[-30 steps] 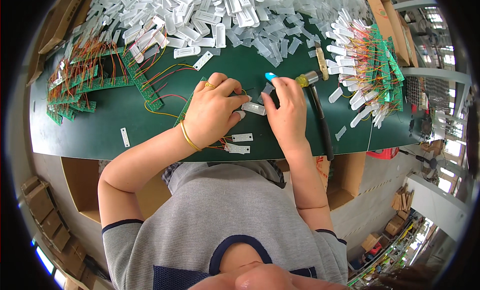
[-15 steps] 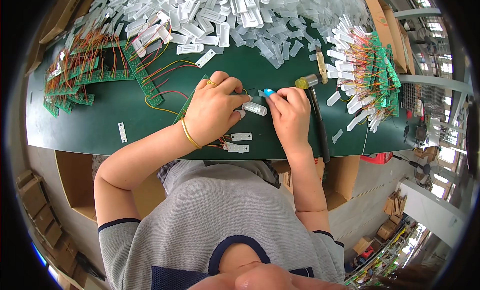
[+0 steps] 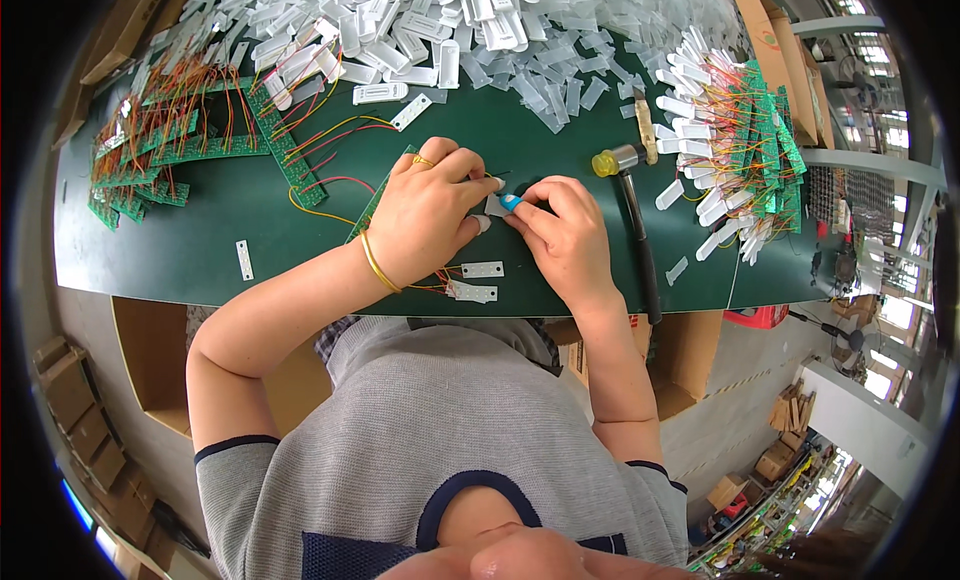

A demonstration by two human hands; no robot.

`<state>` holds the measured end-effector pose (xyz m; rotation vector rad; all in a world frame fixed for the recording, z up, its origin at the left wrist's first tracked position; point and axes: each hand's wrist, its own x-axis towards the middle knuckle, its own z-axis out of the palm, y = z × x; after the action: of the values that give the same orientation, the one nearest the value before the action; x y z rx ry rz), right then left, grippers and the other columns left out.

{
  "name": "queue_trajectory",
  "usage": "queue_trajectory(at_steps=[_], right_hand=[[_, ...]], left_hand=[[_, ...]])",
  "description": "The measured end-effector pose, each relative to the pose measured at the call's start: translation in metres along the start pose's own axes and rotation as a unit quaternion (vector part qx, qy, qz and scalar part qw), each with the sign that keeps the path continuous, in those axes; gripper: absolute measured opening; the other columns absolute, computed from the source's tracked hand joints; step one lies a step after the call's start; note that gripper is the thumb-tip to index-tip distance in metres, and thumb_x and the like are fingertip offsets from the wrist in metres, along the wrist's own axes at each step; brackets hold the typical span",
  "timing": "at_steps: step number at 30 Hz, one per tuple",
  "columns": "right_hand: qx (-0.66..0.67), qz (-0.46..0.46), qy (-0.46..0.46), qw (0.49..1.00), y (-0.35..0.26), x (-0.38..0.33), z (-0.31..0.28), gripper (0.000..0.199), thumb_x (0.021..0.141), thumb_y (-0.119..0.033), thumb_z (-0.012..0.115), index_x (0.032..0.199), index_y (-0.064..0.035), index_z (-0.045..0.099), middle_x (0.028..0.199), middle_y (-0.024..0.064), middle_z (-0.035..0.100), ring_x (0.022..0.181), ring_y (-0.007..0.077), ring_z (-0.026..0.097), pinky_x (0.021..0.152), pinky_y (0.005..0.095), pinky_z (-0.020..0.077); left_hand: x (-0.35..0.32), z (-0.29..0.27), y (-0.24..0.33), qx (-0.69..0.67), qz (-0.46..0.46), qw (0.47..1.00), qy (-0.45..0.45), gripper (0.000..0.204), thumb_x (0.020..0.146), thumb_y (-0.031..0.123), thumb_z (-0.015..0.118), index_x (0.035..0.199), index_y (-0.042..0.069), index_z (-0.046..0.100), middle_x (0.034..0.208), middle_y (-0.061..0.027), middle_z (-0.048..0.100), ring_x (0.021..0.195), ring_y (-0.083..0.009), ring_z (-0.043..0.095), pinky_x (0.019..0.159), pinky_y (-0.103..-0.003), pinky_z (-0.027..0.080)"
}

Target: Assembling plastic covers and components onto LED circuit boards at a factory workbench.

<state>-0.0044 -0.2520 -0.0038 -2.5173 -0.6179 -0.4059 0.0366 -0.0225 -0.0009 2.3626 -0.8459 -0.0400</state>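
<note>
My left hand (image 3: 430, 210), with pale wraps on its fingertips, is closed in a pinch at mid-table. Between its fingers and my right hand is a small white plastic case (image 3: 494, 208), tilted and mostly covered. My right hand (image 3: 568, 235) has a blue wrap on one fingertip and is pinched close against the case. The clear plastic strip it held is almost hidden by the fingers. Beneath my left hand lies a green circuit board (image 3: 372, 212) with wires. White perforated plates (image 3: 482, 270) on wires rest near the left wrist.
A hammer (image 3: 640, 245) with a yellow face lies right of my right hand, near a wooden-handled tool (image 3: 645, 125). Wired boards with white cases (image 3: 760, 150) are stacked at right, more wired boards (image 3: 215, 150) at left. White cases (image 3: 390, 30) and clear strips (image 3: 560, 85) heap behind.
My right hand has moved left to meet the fingers of my left hand. The white case, plainly visible before, is now turned and mostly covered.
</note>
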Motion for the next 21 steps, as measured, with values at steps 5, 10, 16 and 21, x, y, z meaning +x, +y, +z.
queue_trajectory(at_steps=[5,10,16,21], right_hand=[[-0.023,0.007,-0.007,1.000,-0.003,-0.005,-0.003,0.017,0.084,-0.010,0.088,0.099,-0.0079,0.081,0.099,0.0029,0.067,0.100,0.0247,0.069,0.082,0.0413,0.0570],[-0.025,0.014,-0.014,0.999,-0.006,-0.007,-0.004,0.019,0.084,-0.011,0.088,0.100,-0.0068,0.079,0.101,0.0038,0.067,0.102,0.0261,0.070,0.083,0.0430,0.0566],[-0.177,0.078,0.106,0.975,0.039,-0.033,-0.037,0.024,0.095,-0.017,0.084,0.114,-0.0056,0.075,0.103,0.0100,0.066,0.095,0.0342,0.067,0.081,0.0489,0.0533],[-0.306,0.177,0.018,0.935,0.082,-0.058,-0.040,0.034,0.105,-0.019,0.074,0.134,-0.0023,0.068,0.109,0.0140,0.067,0.099,0.0357,0.068,0.084,0.0473,0.0574]], left_hand=[[0.000,0.000,0.000,0.001,0.002,1.000,-0.001,0.049,0.075,0.013,0.089,0.124,0.014,0.083,0.123,-0.0011,0.068,0.127,-0.0264,0.059,0.105,-0.047,0.050],[0.001,0.000,0.000,0.010,-0.008,1.000,-0.010,0.047,0.076,0.014,0.090,0.122,0.013,0.083,0.123,-0.0007,0.068,0.128,-0.0261,0.059,0.106,-0.048,0.050],[0.001,0.000,-0.002,0.002,0.011,1.000,-0.001,0.043,0.079,0.018,0.090,0.121,0.014,0.084,0.123,-0.0003,0.068,0.128,-0.0257,0.059,0.105,-0.047,0.051],[0.000,0.000,-0.002,0.005,0.007,1.000,-0.004,0.043,0.079,0.018,0.090,0.122,0.015,0.084,0.122,-0.0003,0.067,0.128,-0.0262,0.059,0.106,-0.047,0.051]])
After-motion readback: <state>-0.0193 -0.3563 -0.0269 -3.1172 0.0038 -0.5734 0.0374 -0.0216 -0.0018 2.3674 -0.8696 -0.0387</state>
